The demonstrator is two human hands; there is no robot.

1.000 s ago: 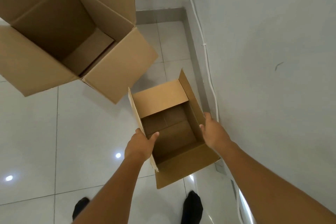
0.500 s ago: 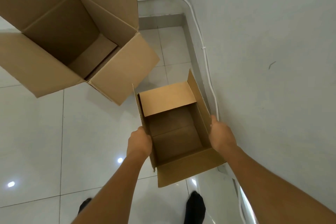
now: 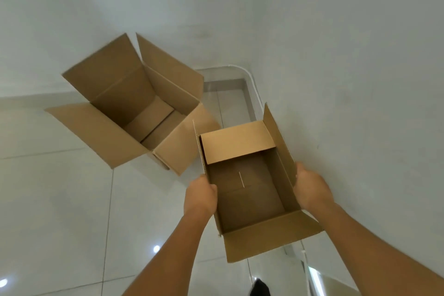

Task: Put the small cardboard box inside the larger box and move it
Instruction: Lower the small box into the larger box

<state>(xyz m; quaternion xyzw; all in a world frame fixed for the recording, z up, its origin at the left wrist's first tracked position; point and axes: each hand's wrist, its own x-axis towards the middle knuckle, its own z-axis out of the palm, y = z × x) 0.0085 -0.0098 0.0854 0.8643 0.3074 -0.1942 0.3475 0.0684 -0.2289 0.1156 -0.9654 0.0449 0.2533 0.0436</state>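
task barely begun: small cardboard box (image 3: 249, 190) is up off the floor, held in the lower centre-right of the frame, not yet inside the larger box (image 3: 134, 108). insertion and the move both left to do.

left hand (image 3: 200, 196) clamped over the small box's left wall, fingers hooked inside the rim. right hand (image 3: 312, 188) pressed against the right wall from outside, grasping it.

small box: plain brown, empty, 4 flaps open, far flap folded partly inward, near flap hanging toward the person. a pale slit shows in its floor.

larger box sits upper left on the white tiled floor (image 3: 60, 199), open, empty, flaps splayed. its near corner lies just beside the small box.
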